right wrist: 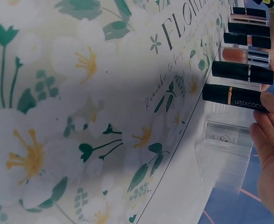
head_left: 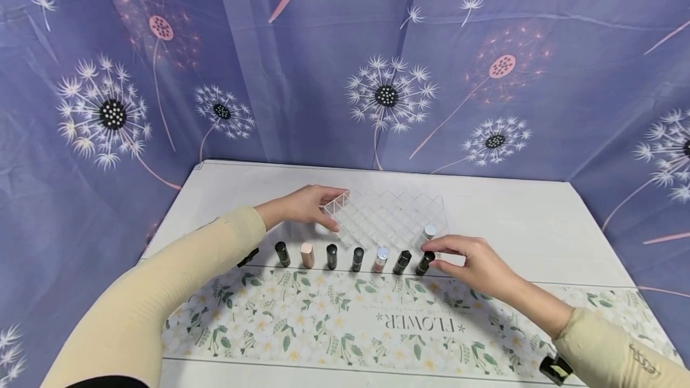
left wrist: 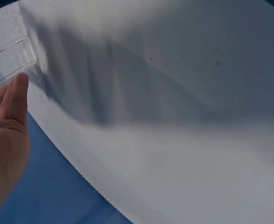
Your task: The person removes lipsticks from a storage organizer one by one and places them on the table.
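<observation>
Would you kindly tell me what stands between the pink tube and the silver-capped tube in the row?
Two black tubes stand between them, seen in the head view.

Clear organizer (left wrist: 8,46) cut off at edge

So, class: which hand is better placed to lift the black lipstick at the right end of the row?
The right hand: its fingertips already pinch that black lipstick. The left hand rests on the clear organizer's far-left corner, away from the row.
</observation>
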The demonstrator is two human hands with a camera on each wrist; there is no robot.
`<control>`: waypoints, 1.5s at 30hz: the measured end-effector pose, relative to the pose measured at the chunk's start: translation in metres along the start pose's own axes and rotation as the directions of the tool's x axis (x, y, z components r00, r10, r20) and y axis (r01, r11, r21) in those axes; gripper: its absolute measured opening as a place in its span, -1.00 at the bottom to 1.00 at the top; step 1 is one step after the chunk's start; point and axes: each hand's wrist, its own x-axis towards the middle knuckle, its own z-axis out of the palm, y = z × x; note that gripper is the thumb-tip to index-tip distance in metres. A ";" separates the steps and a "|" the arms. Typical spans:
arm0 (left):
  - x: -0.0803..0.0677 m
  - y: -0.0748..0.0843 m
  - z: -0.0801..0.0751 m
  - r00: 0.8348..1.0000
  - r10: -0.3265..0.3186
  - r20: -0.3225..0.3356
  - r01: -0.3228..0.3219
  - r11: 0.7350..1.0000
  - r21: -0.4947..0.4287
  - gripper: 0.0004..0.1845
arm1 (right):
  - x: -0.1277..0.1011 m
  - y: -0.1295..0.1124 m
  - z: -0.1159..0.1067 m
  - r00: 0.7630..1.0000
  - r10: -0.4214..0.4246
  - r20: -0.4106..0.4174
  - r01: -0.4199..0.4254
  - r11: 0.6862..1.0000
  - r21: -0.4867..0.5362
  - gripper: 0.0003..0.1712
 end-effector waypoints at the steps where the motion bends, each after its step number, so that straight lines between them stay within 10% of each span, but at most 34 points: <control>1: 0.000 0.000 0.000 1.000 -0.001 0.000 0.001 1.000 -0.001 0.03 | 0.000 0.000 0.000 1.000 0.000 -0.001 0.000 1.000 0.000 -0.46; 45: -0.001 -0.001 0.001 1.000 -0.006 0.000 0.006 1.000 0.000 0.03 | 0.018 -0.005 -0.034 0.999 -0.029 -0.035 0.027 0.998 -0.060 -0.39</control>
